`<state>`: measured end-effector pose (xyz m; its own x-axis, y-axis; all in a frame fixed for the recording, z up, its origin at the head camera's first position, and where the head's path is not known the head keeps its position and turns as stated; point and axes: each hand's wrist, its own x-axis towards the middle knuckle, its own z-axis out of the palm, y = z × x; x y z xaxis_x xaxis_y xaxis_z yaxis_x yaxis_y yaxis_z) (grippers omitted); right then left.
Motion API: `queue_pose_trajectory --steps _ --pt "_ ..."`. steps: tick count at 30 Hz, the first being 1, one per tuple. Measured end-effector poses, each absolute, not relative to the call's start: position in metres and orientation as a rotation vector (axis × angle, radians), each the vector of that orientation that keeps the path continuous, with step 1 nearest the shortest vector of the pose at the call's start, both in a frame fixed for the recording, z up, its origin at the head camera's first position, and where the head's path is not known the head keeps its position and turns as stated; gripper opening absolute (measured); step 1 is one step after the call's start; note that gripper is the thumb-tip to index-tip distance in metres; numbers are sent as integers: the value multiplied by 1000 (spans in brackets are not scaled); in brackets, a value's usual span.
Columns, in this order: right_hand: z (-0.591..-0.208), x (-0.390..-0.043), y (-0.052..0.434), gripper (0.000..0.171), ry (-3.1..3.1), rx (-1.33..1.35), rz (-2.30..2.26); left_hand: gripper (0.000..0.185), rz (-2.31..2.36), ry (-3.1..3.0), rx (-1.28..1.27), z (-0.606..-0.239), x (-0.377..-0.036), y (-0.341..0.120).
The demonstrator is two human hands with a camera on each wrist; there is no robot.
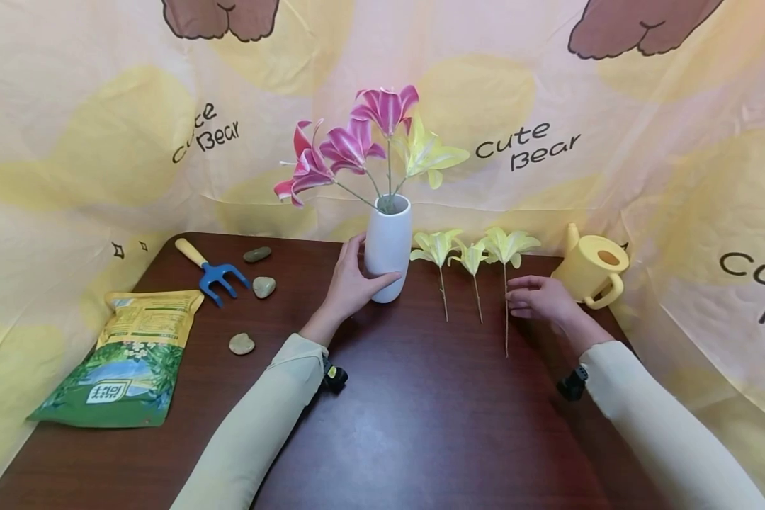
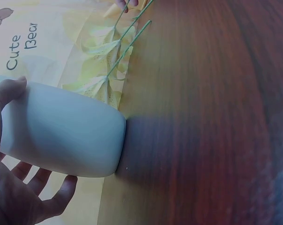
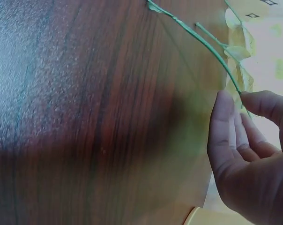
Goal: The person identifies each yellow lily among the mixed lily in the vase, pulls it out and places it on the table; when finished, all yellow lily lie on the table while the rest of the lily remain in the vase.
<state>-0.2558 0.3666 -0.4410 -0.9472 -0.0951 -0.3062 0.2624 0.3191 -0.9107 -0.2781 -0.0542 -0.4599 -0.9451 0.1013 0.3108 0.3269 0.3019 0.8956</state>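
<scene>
1. Steadying the white vase (image 1: 388, 248), the left hand (image 1: 352, 285) was curled round its lower body, thumb on the near side and fingers behind; the left wrist view showed the same hold.
2. The vase stood upright near the back of the dark wooden table (image 1: 421, 425), with three pink lilies (image 1: 350, 145) and one yellow lily (image 1: 428, 154) already in it. It looked smooth and glazed, so probably slippery and breakable, and top-heavy with those blooms; a low, wrapping hold seemed the safe one.
3. The right hand (image 1: 538, 299) was at the longest of three loose yellow lilies (image 1: 506, 283) lying just right of the vase, thumb and forefinger closing on its thin green stem (image 3: 212, 49) in the right wrist view. I could not tell whether they had pinched it yet.
4. That stem looked light and wiry, its petals soft and easily crushed, so mid-stem was the place to take it, not the flower head.
</scene>
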Motion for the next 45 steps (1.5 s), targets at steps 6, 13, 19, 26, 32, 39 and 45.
queue_pose_trajectory --steps 6,13,19,26,32,39,45 --pt "-442 -258 359 60 2290 153 -1679 99 -1702 -2366 -401 -458 -278 -55" --pt "-442 -260 350 59 2329 130 -1657 100 -1711 -2360 -399 -458 -279 -56" --pt "-443 -261 347 57 2322 131 -1661 100 -1719 -2359 -423 -459 -280 -58" --pt "-433 -256 349 50 2403 170 -1658 98 -1728 -2374 -458 -460 -281 -59" --pt "-394 -254 313 37 2446 94 -1915 101 -1732 -2379 -459 -462 -281 -60" --pt "-358 -273 216 19 2152 -79 -2395 99 -1728 -2347 -444 -463 -282 -59" --pt "-341 -289 156 30 1927 4 -2616 100 -1750 -2361 -436 -462 -280 -54"
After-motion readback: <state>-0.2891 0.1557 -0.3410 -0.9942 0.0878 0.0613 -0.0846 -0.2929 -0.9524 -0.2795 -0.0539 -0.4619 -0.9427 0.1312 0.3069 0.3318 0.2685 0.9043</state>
